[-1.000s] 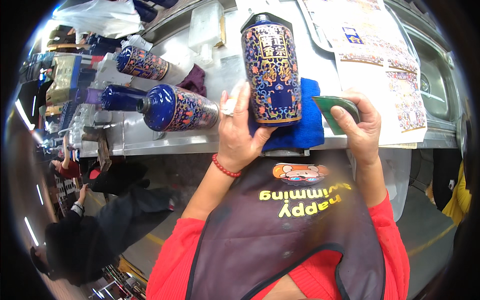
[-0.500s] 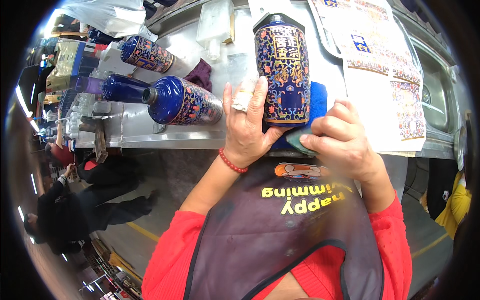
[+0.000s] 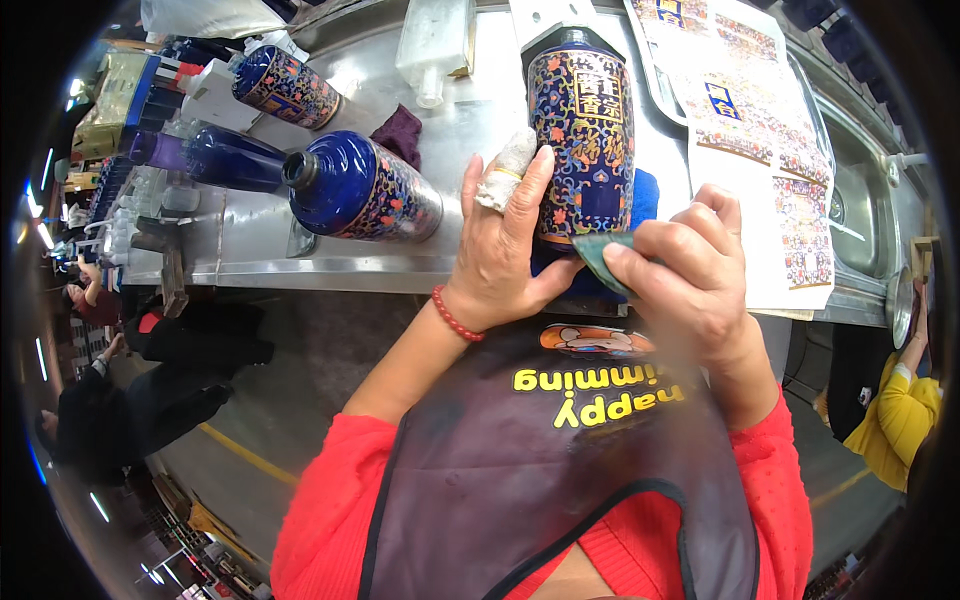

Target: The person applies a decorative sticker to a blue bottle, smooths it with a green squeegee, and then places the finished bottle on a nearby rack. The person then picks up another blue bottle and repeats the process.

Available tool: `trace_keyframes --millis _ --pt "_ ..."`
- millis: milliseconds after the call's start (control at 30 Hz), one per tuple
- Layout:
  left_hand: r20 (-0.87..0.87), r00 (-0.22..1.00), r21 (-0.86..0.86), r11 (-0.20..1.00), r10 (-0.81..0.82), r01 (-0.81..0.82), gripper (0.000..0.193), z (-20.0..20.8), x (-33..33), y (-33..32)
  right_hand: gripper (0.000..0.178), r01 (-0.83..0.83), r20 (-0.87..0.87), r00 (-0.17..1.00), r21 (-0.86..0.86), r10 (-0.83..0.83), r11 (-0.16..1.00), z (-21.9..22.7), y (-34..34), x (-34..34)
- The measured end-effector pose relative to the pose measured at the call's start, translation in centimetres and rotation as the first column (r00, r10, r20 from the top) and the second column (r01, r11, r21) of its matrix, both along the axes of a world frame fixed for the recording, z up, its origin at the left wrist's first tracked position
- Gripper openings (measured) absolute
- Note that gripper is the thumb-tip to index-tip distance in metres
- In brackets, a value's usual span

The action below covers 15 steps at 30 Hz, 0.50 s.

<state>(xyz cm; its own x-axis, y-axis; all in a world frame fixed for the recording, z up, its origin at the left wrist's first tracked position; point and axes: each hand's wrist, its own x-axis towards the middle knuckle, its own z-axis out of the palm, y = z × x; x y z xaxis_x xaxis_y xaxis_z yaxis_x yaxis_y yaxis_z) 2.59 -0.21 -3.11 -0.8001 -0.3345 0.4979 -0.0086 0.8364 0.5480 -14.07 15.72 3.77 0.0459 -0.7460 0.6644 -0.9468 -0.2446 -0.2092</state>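
A dark blue bottle (image 3: 583,140) with colourful floral decoration lies with its neck away from me, on a blue cloth (image 3: 645,200). My left hand (image 3: 505,235) rests along its lower left side with fingers spread, index finger against the bottle and thumb by its base. White wrapping (image 3: 499,188) covers part of one finger of that hand. Pinched between thumb and fingers of my right hand (image 3: 690,265) is a thin dark green scraper-like piece (image 3: 600,260). Its edge meets the bottle's bottom rim. The far part of the piece is hidden by my fingers.
Left of my hands is another floral blue bottle (image 3: 365,187), with a plain blue one (image 3: 235,157) and a smaller patterned one (image 3: 287,88) beyond. A purple rag (image 3: 399,135), a clear glass bottle (image 3: 432,60) and printed decal sheets (image 3: 745,150) lie on the metal table (image 3: 350,268). A sink (image 3: 850,190) is far right.
My right hand has brought the green piece up to the bottle's base and tilted it. The bottle appears turned slightly to the right. My left hand stays beside it.
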Motion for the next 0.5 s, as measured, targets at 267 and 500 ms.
trace_keyframes --millis 267,500 --pt "-0.153 0.986 0.424 0.897 -0.064 0.124 0.066 0.1 -0.7 0.3 0.02 -0.029 0.093 0.995 -0.007 0.03 1.0 -1.2 0.5 0.5" --pt "-0.162 0.986 0.432 0.897 -0.025 0.094 0.07 -0.1 -1.5 0.6 0.028 -0.083 0.123 0.99 0.056 0.075 0.995 -1.8 1.0 -0.1"
